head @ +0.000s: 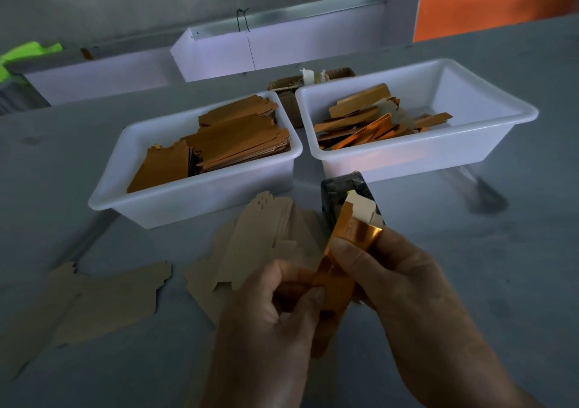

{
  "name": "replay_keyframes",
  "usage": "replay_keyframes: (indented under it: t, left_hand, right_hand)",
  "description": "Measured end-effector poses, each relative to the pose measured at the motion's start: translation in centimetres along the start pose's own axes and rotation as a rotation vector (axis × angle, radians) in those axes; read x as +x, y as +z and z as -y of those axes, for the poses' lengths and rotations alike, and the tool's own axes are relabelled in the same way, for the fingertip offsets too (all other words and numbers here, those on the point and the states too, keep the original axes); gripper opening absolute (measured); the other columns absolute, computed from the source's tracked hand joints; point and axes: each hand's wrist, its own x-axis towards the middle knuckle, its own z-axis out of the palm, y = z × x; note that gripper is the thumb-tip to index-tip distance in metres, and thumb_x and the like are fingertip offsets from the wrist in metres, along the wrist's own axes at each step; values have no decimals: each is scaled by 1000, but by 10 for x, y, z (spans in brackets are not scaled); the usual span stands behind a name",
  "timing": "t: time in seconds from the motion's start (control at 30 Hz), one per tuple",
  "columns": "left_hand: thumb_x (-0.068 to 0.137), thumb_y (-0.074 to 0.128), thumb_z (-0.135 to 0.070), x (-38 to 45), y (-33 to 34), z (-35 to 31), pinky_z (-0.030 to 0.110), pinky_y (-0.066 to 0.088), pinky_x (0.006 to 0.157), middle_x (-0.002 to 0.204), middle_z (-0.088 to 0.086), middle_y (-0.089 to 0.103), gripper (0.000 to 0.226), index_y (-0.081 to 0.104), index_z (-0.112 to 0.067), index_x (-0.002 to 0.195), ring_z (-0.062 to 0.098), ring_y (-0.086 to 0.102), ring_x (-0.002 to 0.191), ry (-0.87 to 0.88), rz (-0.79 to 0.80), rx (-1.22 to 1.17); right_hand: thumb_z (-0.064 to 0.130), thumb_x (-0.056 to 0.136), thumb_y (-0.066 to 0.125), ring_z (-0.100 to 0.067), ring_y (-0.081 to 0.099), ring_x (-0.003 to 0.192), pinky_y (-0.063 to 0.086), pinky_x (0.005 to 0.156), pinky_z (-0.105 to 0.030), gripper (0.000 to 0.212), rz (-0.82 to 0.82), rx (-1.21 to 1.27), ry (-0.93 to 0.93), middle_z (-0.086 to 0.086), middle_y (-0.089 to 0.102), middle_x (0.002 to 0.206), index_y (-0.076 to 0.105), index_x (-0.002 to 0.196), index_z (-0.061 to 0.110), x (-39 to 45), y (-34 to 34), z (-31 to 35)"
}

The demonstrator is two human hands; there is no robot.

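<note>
Copper-foil carton (341, 269) is held above the table (470, 251) toward its near edge, partly folded, with one end flap open and its cream inside showing. Left hand (275, 307) pinches the lower part; right hand (394, 282) grips the upper part, thumb across the foil. Judged mid-run: the right tub (407, 163) holds a modest heap of folded pieces, the left tub (194, 210) is well stocked with flat blanks, and loose blanks (257, 244) lie beside the hands.
</note>
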Motion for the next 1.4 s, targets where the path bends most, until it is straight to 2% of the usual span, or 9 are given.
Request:
replay_keyframes:
  t: [0.17,0.4,0.57,0.8,0.9,1.03,1.1,1.23,1.4]
  left_hand:
    - [62,86,-22,0,-3,-6,41,60,63,72,11,73,19,71,-19,74,26,72,66,-106,119,-107]
    - [55,69,-30,0,-1,-9,37,60,58,75,16,72,37,70,-4,81,27,72,67,-128,217,-197]
    - [51,69,-46,1,-4,-5,23,48,46,58,3,67,34,72,-22,74,15,62,47,-110,276,-160]
    - [48,84,-44,5,0,8,20,30,35,52,11,58,35,73,-20,70,13,40,30,-100,100,-229]
    - [47,73,-39,5,-1,9,18,27,31,49,9,55,30,73,-16,65,12,38,30,-132,34,-323]
    - [59,68,-18,3,-5,7,13,29,28,48,10,54,15,67,-4,62,8,40,26,-219,37,-441]
    - [62,66,-15,1,-7,9,13,31,28,49,10,55,13,65,-2,63,7,43,27,-246,50,-459]
    - [64,66,-25,1,-8,15,16,29,30,51,9,53,13,69,-14,57,11,39,33,-224,69,-402]
    - [61,68,-28,2,1,17,17,30,32,52,9,53,16,69,-13,61,12,39,37,-210,64,-400]
  right_hand:
    - [32,78,62,-23,55,64,55,75,-45,30,-25,2,11,-15,55,64,59,71,2,2,-4,3]
    - [20,83,58,-18,47,57,46,60,-29,27,25,120,36,-6,47,56,52,64,1,5,-6,7]
    - [20,84,58,-14,50,56,48,64,-31,25,35,98,23,-3,47,54,56,61,11,2,-7,5]
    - [41,75,59,-14,64,60,56,63,-29,26,115,-86,-45,0,66,62,69,73,18,0,-12,13]
    - [41,72,63,-9,69,69,58,63,-23,19,-56,-173,-182,4,73,76,71,83,28,3,-23,14]
    - [18,80,64,8,60,64,40,54,-1,21,-273,-295,-251,13,70,82,71,81,37,13,-46,4]
    - [14,81,66,5,63,68,43,60,-4,23,-239,-251,-145,11,72,83,73,79,35,15,-53,-3]
    - [14,82,65,-19,68,90,49,94,-40,13,-149,-196,32,4,75,86,76,78,20,18,-60,-14]
    - [35,71,68,-8,65,93,46,83,-29,9,-111,-433,-16,16,71,90,74,74,31,19,-57,-7]
